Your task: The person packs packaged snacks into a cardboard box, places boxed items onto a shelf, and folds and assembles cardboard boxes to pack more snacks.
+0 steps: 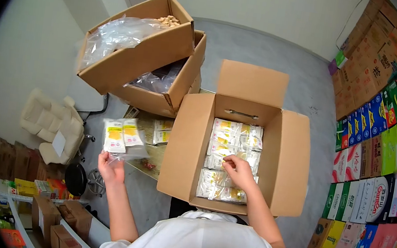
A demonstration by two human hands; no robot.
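Clock positions are off frame centre. Stacked cartons (382, 138) fill 2 to 4, mixed colours, several high. Open carton (293, 166) just off centre toward 4, flaps splayed, handle slot in its far wall. Two open boxes (142, 56) at 11, one stacked askew on the other; the upper one holds clear plastic and small tan pieces, the lower one more plastic. Cream chair (48, 119) at 9, white sheet on the seat. Table (151, 160) partly visible between the chair and the open carton. Black round stool (75, 179) at 8.

Bagged packets (226, 139), white and yellow, lie in rows inside the open carton. More packets (161, 132) on the table, at the carton's 10.

Left hand (112, 170) at 8: narrow grip on the lower edge of a clear bag (135, 152) with two white-yellow packets (123, 135) side by side, held above the table side. Right hand (240, 172) inside the open carton, over the bagged packets: narrow, thumb and index together. Can't tell if film is pinched.
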